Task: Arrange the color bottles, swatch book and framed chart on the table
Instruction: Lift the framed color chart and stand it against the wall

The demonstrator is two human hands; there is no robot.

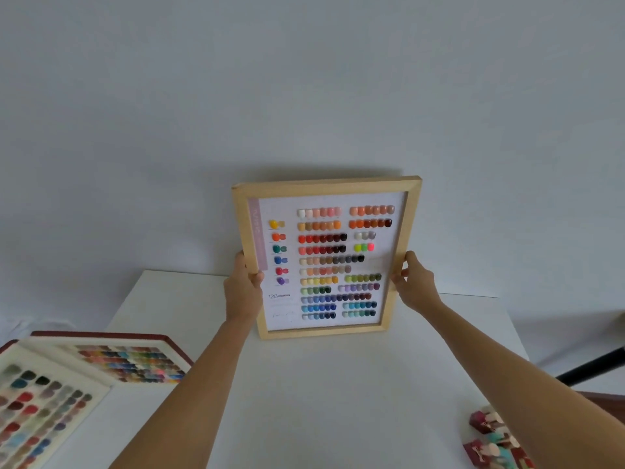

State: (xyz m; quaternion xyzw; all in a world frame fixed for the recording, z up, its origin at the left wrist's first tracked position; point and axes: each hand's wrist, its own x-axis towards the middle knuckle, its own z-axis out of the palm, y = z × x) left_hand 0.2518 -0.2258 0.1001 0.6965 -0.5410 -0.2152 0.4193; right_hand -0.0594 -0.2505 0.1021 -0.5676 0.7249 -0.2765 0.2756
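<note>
Framed chart [327,258] held upright near the far edge of the white table [324,394], top close to the wall [304,79], tilted slightly. Left hand [244,287] clamped on the left side of the wooden frame, right hand [413,282] clamped on the right side. Swatch book [84,374] lying open at the left. Color bottles [497,441] clustered at the near right corner, well apart from the chart.

Nail salon or studio: framed chart [326,257] of polish swatches, swatch book [101,363], white table [338,401].
</note>
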